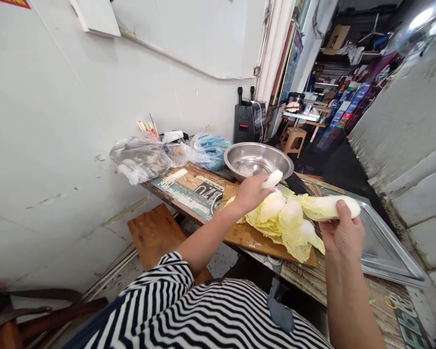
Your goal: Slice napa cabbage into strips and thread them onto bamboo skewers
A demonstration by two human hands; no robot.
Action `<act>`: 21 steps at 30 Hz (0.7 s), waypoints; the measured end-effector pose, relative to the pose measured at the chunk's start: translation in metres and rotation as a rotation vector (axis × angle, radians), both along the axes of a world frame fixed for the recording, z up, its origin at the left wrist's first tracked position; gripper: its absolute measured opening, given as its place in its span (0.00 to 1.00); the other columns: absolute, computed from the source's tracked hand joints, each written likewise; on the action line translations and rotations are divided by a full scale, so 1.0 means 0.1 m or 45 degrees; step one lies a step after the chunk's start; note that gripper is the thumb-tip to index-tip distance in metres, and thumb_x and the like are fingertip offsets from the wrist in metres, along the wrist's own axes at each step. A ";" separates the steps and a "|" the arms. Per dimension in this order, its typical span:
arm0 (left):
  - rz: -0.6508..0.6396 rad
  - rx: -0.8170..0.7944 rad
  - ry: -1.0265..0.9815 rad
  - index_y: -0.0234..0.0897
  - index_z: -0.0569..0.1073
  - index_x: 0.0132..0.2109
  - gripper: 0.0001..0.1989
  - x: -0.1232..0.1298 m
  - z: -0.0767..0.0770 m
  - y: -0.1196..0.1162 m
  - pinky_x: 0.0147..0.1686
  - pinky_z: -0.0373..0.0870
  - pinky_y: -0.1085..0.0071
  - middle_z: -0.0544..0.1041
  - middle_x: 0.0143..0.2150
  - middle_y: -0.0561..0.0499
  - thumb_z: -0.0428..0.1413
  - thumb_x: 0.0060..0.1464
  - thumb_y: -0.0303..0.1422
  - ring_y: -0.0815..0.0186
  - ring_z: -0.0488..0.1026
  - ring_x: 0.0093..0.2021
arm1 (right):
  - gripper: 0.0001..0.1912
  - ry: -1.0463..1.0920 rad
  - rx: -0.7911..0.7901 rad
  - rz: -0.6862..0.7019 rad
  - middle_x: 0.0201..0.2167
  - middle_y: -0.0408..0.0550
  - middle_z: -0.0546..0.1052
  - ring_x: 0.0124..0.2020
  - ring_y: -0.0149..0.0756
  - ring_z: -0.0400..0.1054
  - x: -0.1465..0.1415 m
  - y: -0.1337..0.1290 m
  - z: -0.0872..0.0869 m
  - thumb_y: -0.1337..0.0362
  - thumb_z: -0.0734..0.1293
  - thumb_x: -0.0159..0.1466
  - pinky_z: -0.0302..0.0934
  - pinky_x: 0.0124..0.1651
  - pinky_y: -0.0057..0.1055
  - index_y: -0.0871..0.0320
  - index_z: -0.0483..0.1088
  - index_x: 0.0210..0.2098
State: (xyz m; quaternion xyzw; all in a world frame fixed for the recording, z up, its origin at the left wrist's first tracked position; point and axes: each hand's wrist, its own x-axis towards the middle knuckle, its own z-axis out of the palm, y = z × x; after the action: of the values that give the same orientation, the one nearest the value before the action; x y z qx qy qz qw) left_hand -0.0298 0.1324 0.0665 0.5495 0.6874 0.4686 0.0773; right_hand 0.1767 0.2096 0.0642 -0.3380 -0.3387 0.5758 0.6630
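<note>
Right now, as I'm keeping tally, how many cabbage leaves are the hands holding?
2 that I can see: one white leaf in the left hand, near the metal bowl, and one yellow-tipped leaf in the right hand. Others may be hidden behind these.

One view, worn on the person's head, looks forward and down past the chest. The shirt (210, 315), close below the lens, fills the bottom centre. The left hand (252, 194) and right hand (343, 235) show at arm's length, right of centre, with the cabbage (272, 215) between them. The table (308, 278) slants from centre left to lower right. The wall (58, 121) takes up the left half, and depth opens at upper right, where the stool (294, 139) looks small. The coverage is wide.
</note>
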 end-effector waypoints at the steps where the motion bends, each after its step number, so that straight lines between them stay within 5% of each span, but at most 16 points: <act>1: -0.014 -0.125 0.211 0.32 0.77 0.52 0.16 0.02 -0.03 0.09 0.54 0.71 0.59 0.80 0.51 0.40 0.63 0.59 0.34 0.52 0.76 0.53 | 0.24 -0.003 0.011 0.023 0.35 0.40 0.80 0.36 0.33 0.76 0.00 -0.01 0.01 0.58 0.83 0.44 0.76 0.35 0.29 0.55 0.74 0.37; 4: -0.193 -0.489 0.639 0.28 0.75 0.56 0.21 0.06 -0.12 0.29 0.56 0.70 0.55 0.78 0.54 0.33 0.62 0.60 0.35 0.46 0.74 0.57 | 0.26 -0.045 0.032 0.155 0.36 0.42 0.80 0.36 0.33 0.76 -0.01 -0.06 0.02 0.54 0.83 0.44 0.75 0.36 0.29 0.56 0.74 0.37; 6: -0.297 -0.546 0.685 0.27 0.75 0.57 0.21 0.07 -0.14 0.32 0.57 0.70 0.55 0.78 0.54 0.33 0.61 0.60 0.35 0.46 0.74 0.57 | 0.28 -0.091 0.036 0.210 0.37 0.42 0.80 0.36 0.33 0.75 -0.03 -0.09 0.00 0.53 0.84 0.42 0.74 0.36 0.29 0.56 0.75 0.38; 10: -0.284 -0.070 0.352 0.33 0.73 0.61 0.19 0.11 -0.05 0.11 0.64 0.65 0.54 0.75 0.62 0.37 0.51 0.68 0.35 0.52 0.71 0.63 | 0.31 -0.201 0.061 0.222 0.35 0.42 0.78 0.33 0.30 0.72 -0.11 -0.11 -0.07 0.50 0.84 0.40 0.69 0.30 0.25 0.57 0.75 0.39; 13: -0.599 0.207 0.126 0.37 0.70 0.65 0.28 0.22 -0.01 -0.07 0.66 0.64 0.54 0.72 0.65 0.38 0.58 0.63 0.45 0.53 0.69 0.66 | 0.33 -0.268 0.091 0.205 0.36 0.43 0.77 0.33 0.29 0.70 -0.18 -0.13 -0.10 0.48 0.83 0.40 0.67 0.30 0.24 0.58 0.74 0.40; 15: -0.713 0.292 -0.006 0.38 0.70 0.65 0.32 0.30 -0.02 -0.12 0.66 0.64 0.55 0.73 0.65 0.39 0.62 0.58 0.46 0.54 0.70 0.65 | 0.33 -0.322 0.149 0.235 0.38 0.44 0.78 0.34 0.29 0.70 -0.20 -0.16 -0.09 0.48 0.83 0.42 0.66 0.31 0.24 0.57 0.74 0.42; 21: -0.558 0.264 -0.648 0.30 0.72 0.64 0.28 0.37 -0.08 -0.13 0.54 0.72 0.63 0.76 0.61 0.39 0.55 0.64 0.45 0.57 0.75 0.56 | 0.35 -0.412 0.370 0.531 0.52 0.47 0.79 0.50 0.36 0.73 -0.18 -0.27 -0.04 0.58 0.82 0.48 0.69 0.49 0.32 0.50 0.73 0.54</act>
State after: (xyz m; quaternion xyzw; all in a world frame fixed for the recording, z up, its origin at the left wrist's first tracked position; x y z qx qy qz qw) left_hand 0.0072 0.1190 0.0585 0.5547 0.4604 0.6301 0.2886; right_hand 0.1584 0.1822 0.0606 -0.2500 -0.5810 0.5836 0.5092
